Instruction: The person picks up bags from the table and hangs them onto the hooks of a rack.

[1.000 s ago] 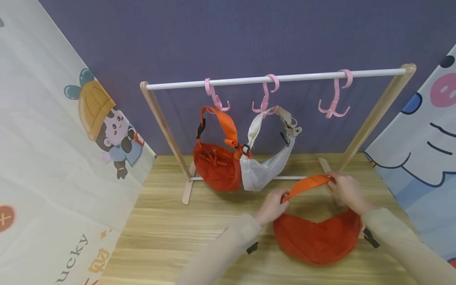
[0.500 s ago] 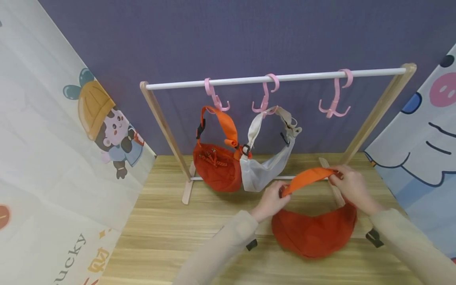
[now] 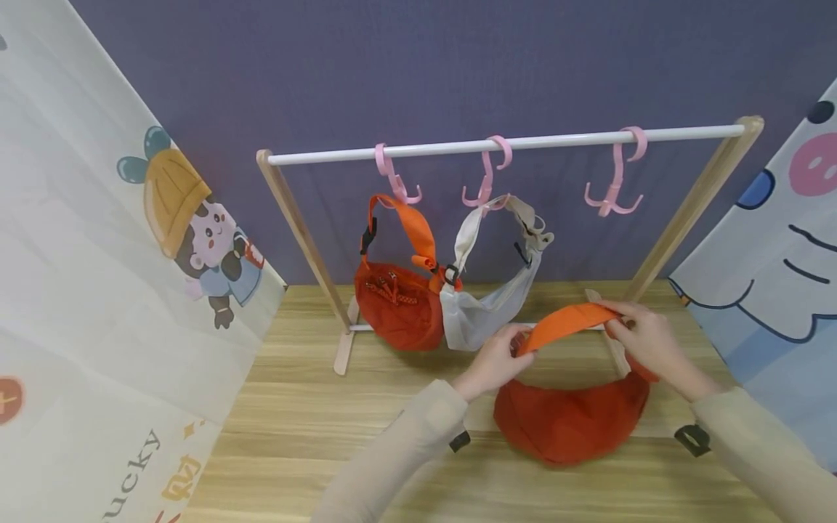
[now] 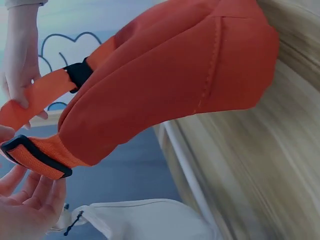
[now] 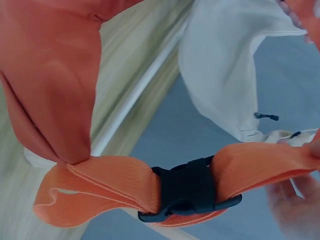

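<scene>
A red waist bag point(image 3: 569, 425) hangs close over the wooden tabletop, below its raised orange strap point(image 3: 567, 325). My left hand point(image 3: 493, 359) pinches the strap's left end; in the left wrist view its fingers sit at a black slider point(image 4: 37, 156) on the webbing. My right hand point(image 3: 644, 341) grips the strap's right end. A black side-release buckle point(image 5: 186, 187) joins the strap between that hand and the bag in the right wrist view. Behind the hands, a white bag point(image 3: 487, 312) and another red bag point(image 3: 402, 305) hang by their straps.
A white rail point(image 3: 556, 142) on wooden posts point(image 3: 689, 207) carries pink hooks. The right hook point(image 3: 613, 178) bears no bag; the middle hook point(image 3: 487, 174) and left hook point(image 3: 395, 174) hold bags. A low white crossbar point(image 3: 536, 326) runs behind the hands. Printed curtains flank both sides.
Both hands have lifted the strap slightly, and the red bag has risen a little and shifted left. The strap now arches higher between the hands. The hung bags have not moved.
</scene>
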### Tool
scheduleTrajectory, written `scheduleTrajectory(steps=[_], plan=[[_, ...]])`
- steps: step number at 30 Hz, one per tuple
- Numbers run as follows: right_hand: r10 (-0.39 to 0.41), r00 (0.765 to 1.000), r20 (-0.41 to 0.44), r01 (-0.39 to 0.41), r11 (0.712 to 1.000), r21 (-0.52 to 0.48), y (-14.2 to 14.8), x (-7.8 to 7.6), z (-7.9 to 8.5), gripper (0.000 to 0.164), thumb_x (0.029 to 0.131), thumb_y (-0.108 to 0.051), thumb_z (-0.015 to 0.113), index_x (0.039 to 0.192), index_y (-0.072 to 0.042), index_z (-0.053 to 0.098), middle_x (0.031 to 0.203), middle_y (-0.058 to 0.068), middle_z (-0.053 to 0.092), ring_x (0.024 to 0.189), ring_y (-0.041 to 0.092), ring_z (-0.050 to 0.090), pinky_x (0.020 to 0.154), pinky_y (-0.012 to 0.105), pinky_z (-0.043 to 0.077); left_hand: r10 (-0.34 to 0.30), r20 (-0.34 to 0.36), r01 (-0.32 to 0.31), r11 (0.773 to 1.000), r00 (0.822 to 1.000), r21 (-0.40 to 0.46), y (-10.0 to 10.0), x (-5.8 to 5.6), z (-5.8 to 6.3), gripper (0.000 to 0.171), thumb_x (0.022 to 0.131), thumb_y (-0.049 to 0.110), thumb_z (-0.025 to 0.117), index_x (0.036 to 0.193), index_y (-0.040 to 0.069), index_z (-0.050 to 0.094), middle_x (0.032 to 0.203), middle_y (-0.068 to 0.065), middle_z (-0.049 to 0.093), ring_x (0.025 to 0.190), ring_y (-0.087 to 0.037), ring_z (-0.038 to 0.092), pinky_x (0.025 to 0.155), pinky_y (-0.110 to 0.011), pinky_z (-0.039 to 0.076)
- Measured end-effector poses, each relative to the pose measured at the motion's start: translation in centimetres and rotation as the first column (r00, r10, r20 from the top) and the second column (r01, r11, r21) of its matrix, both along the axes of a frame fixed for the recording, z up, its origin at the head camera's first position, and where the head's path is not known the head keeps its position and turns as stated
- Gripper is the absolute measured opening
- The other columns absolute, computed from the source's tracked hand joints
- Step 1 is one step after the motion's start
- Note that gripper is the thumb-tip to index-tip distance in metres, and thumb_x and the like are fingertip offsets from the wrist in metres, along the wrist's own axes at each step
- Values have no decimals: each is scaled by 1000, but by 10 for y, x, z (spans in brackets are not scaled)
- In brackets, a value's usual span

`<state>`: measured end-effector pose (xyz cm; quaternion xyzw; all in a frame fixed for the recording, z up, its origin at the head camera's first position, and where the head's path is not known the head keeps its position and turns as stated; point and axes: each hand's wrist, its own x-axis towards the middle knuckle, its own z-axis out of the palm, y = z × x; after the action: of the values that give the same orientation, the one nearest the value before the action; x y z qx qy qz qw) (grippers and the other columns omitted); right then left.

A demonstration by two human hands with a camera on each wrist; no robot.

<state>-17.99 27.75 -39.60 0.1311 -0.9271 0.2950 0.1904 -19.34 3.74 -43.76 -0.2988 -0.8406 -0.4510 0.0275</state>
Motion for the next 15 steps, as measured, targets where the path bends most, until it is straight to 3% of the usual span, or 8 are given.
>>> scheduleTrajectory(steps=[3, 7, 11, 15], plan=[[41, 997, 65, -38, 998, -44, 0, 2, 6, 31, 82, -3, 50, 111, 0, 59, 101, 27, 58, 59, -1, 46, 38, 23, 33, -19, 40, 18, 1000, 999, 15, -1, 0, 5, 37, 79, 13, 64, 113, 6, 55, 84, -1, 57, 71, -5, 53, 63, -10, 41], [101, 988, 113, -90, 991, -99, 1, 4, 11, 31, 83, -2, 50, 113, 1, 57, 104, 22, 59, 74, -11, 47, 49, 16, 40, -46, 75, 46, 999, 996, 10, -2, -1, 11, 38, 79, 14, 64, 115, 6, 53, 86, -2, 59, 71, -5, 54, 63, -10, 41], [167, 977, 132, -149, 979, -137, 3, 5, 14, 32, 84, -2, 49, 115, 0, 55, 106, -8, 57, 77, -8, 50, 56, 14, 41, -70, 90, 71, 997, 993, -5, -2, 0, 18, 39, 80, 16, 64, 116, 6, 51, 90, -3, 59, 73, -6, 54, 63, -10, 42], [238, 963, 129, -210, 957, -201, 3, 7, 18, 34, 85, 0, 50, 118, -8, 56, 111, -22, 51, 85, -9, 52, 65, 10, 41, -87, 99, 88, 996, 991, -5, -2, 1, 24, 40, 80, 17, 65, 116, 7, 51, 90, -2, 59, 75, -6, 55, 65, -12, 43]])
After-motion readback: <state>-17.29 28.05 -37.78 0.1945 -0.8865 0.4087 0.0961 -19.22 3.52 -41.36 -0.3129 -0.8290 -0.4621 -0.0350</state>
